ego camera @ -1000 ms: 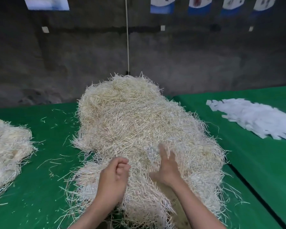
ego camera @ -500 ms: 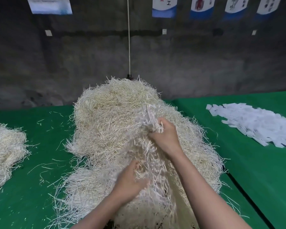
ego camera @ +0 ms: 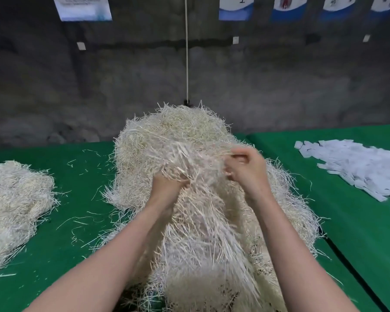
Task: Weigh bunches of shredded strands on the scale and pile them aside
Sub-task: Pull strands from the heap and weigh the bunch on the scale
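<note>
- Left hand: fingers curled deep into a raised bunch of strands and gripping it near its upper end; the fingertips are buried in the strands.
- Right hand: fingers bent inward towards the thumb, apparently pinching strands at the top of the same bunch; motion blur leaves the exact hold uncertain.
- Bunch of strands: held between both sets of fingers, it falls from them back towards the wrists and forearms, and its lower end merges with the heap beneath.
- Main heap: lies directly beyond and below the fingers, on the green table cover.
- Side pile: well to the left of the left fingers, apart from the main heap.
- Loose strands: scattered on the cover between the side pile and the main heap.
- White paper slips: well to the right of the right fingers, on the adjoining green surface.
- Cord: hangs straight down the wall beyond the fingers, ending behind the top of the heap.
</note>
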{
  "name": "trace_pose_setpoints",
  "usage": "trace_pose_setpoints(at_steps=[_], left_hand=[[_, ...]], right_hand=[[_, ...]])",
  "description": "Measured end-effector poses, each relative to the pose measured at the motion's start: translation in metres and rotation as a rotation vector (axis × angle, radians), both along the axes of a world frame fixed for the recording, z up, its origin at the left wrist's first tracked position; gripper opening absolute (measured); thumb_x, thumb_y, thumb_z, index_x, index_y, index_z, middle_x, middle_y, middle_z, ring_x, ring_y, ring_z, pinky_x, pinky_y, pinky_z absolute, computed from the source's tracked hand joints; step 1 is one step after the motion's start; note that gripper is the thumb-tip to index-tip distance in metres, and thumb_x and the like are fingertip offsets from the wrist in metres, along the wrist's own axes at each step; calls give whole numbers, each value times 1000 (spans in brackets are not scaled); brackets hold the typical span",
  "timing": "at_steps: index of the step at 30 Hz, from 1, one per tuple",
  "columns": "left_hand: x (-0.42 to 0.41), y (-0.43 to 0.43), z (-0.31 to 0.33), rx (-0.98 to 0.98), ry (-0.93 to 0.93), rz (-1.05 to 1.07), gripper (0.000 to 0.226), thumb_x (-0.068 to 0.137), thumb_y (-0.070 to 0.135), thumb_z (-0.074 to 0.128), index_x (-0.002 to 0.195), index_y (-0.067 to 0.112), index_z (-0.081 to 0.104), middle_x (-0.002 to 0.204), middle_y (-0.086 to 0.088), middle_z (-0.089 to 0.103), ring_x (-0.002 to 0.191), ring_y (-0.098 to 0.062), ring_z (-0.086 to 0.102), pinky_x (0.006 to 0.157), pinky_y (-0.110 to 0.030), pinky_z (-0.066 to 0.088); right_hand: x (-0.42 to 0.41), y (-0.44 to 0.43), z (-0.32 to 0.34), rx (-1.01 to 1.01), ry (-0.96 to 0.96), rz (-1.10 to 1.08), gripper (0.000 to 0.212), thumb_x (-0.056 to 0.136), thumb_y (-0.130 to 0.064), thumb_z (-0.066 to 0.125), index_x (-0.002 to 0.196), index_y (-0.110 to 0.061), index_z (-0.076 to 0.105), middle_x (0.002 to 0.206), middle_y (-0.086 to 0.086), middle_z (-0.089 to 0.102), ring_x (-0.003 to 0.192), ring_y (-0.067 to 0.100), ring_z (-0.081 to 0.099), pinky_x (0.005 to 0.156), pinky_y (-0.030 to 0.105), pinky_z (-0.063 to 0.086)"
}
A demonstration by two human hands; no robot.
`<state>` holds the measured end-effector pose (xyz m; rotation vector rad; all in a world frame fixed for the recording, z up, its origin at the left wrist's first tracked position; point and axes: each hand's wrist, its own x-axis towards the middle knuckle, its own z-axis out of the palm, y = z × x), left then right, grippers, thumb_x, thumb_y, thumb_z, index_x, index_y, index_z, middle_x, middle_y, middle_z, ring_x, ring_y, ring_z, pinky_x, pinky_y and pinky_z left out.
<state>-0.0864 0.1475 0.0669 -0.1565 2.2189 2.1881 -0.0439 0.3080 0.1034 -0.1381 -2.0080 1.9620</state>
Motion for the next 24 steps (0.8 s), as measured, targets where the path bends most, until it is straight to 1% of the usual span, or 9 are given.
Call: trace_pose_setpoints(at_steps=[4, 8, 10, 12, 14, 17, 20, 22, 24], left_hand=[[-12, 3, 18, 107, -25, 53, 54, 78, 0, 67, 126, -6, 45, 137, -16, 46, 130, -28, 39, 110, -46, 24], [-12, 22, 37, 184, 1, 29, 57, 78, 1, 67, 128, -7, 41, 127, -13, 53, 117, -23, 50, 108, -42, 29], [-18, 18, 48, 191, 27, 42, 39, 81, -3, 63, 117, -8, 51, 101, -11, 61, 74, -12, 53, 78, -25, 48], [-23, 9, 56, 151, 17, 59, 20, 84, -4, 57, 104, -6, 60, 81, -6, 57, 52, -7, 35, 42, -15, 34], [-27, 0, 55, 126, 1, 94, 15, 84, -5, 56, 97, -5, 62, 82, -7, 55, 52, -8, 30, 40, -17, 27], [-28, -9, 52, 75, -20, 82, 3, 81, -1, 63, 84, -2, 62, 86, -9, 58, 58, -10, 41, 49, -16, 34], [-31, -19, 50, 36, -26, 47, 34, 82, 3, 65, 113, -9, 57, 89, -10, 61, 68, -14, 55, 59, -19, 47], [-30, -24, 52, 38, -23, 6, 30, 84, 2, 62, 109, -11, 56, 77, -8, 56, 54, -10, 45, 46, -15, 39], [-24, -25, 57, 56, -38, -48, 12, 82, 0, 60, 93, -6, 60, 83, -10, 62, 63, -7, 53, 64, -21, 51]], right_hand=[[18, -25, -49, 222, -150, 111, 31, 74, -48, 64, 80, -18, 59, 93, -10, 62, 70, -1, 58, 58, 15, 49], [1, -65, -119, 903, -333, 128, 77, 77, -70, 45, 141, -28, 35, 150, -12, 23, 135, 16, 32, 108, 43, 35], [-3, -51, -145, 1134, -318, 65, 57, 90, -50, 47, 138, -21, 40, 154, -5, 19, 135, 20, 33, 111, 39, 31], [-2, -29, -167, 1279, -374, 83, 51, 94, -41, 44, 139, -18, 38, 153, 2, 23, 135, 23, 31, 114, 37, 26], [4, -14, -172, 1354, -416, 148, 57, 94, -40, 43, 144, -17, 30, 153, 6, 25, 138, 24, 27, 116, 38, 21], [15, -8, -153, 1218, -322, 173, 70, 85, -45, 54, 145, -23, 27, 151, -4, 28, 134, 18, 34, 114, 38, 27], [29, -10, -111, 865, -15, -11, 47, 74, -58, 51, 117, -43, 42, 121, -21, 48, 99, -6, 51, 86, 28, 49], [23, -9, -80, 542, 197, -178, 34, 74, -42, 54, 104, -46, 40, 106, -19, 49, 81, -8, 49, 68, 16, 42], [2, 0, -52, 332, 272, -279, 54, 76, -10, 59, 120, -37, 43, 119, -14, 46, 79, -5, 51, 62, 17, 45]])
